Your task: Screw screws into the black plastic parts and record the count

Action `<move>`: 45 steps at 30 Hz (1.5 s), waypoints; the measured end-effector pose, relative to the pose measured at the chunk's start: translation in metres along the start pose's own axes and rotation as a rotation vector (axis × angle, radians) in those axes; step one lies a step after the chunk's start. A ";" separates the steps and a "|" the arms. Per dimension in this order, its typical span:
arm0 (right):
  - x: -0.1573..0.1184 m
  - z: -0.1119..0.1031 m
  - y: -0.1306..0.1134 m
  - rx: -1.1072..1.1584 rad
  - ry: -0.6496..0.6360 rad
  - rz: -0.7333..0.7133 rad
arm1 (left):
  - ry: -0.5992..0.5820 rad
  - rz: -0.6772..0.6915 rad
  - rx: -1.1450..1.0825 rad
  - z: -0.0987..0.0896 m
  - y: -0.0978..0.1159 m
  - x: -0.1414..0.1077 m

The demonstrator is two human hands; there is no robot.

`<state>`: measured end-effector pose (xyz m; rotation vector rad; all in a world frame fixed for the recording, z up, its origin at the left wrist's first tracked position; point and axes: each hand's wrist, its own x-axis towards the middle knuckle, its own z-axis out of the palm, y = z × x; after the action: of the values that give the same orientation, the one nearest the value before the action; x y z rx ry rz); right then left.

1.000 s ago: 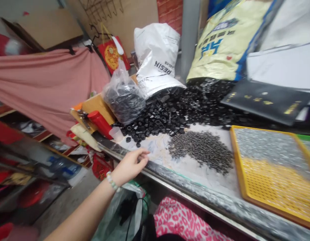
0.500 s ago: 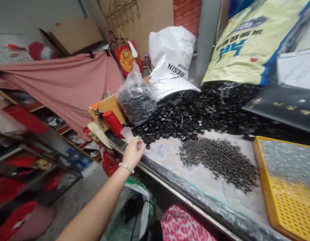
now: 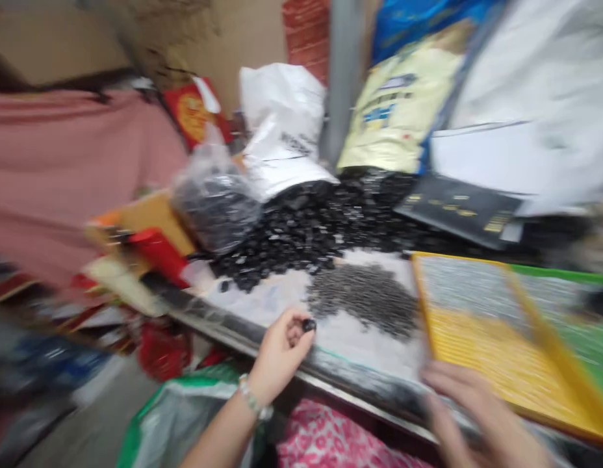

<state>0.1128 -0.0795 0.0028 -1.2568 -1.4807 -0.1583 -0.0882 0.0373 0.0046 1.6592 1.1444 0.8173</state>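
Observation:
My left hand (image 3: 284, 344), with a beaded bracelet at the wrist, pinches a small black part (image 3: 308, 325) over the table's front edge. At the lower right, my right hand (image 3: 477, 409) is blurred, its fingers apart beside the yellow tray (image 3: 425, 312); I see nothing in it. Behind my left hand lies a pile of small dark grey pieces (image 3: 364, 296) on a pale sheet (image 3: 282, 292). A heap of black plastic parts (image 3: 292, 227) spreads farther back.
A red cylinder (image 3: 158, 253) and a small clear cup (image 3: 198, 274) stand at the left corner. Behind are a tied clear bag (image 3: 218, 201), a white sack (image 3: 282, 123) and a yellow sack (image 3: 399, 110). A green-rimmed bag (image 3: 184, 416) hangs below the edge.
The view has swung right. My left hand has come away from the clear cup toward the table's middle, a black part now showing in its fingers. My right hand has come into view.

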 end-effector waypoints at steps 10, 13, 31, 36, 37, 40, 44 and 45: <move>-0.042 -0.162 0.038 -0.839 0.207 0.267 | -0.475 0.031 -0.106 0.084 -0.008 0.015; -0.042 -0.213 0.064 -1.076 0.121 0.583 | -0.456 0.031 -0.153 0.083 -0.011 0.021; 0.009 -0.206 0.109 -1.165 -0.327 0.994 | -0.424 -0.463 -0.778 0.108 0.057 -0.017; -0.006 -0.205 0.114 -1.084 -0.038 0.863 | -0.461 -0.493 -0.813 0.113 0.068 -0.023; -0.009 -0.207 0.112 -1.058 0.052 0.816 | -0.471 -0.480 -0.790 0.114 0.069 -0.023; -0.014 -0.204 0.095 -0.944 0.299 0.669 | -0.520 -0.417 -0.697 0.117 0.070 -0.023; -0.012 -0.159 0.056 -0.581 0.328 0.530 | -0.504 -0.184 -0.530 0.119 0.077 -0.023; -0.011 -0.141 0.045 -0.422 0.306 0.502 | -0.483 -0.112 -0.511 0.120 0.080 -0.025</move>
<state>0.2337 -0.1630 0.0213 -1.8162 -0.8587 -0.3220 0.0347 -0.0349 0.0379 1.2540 0.6170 0.5352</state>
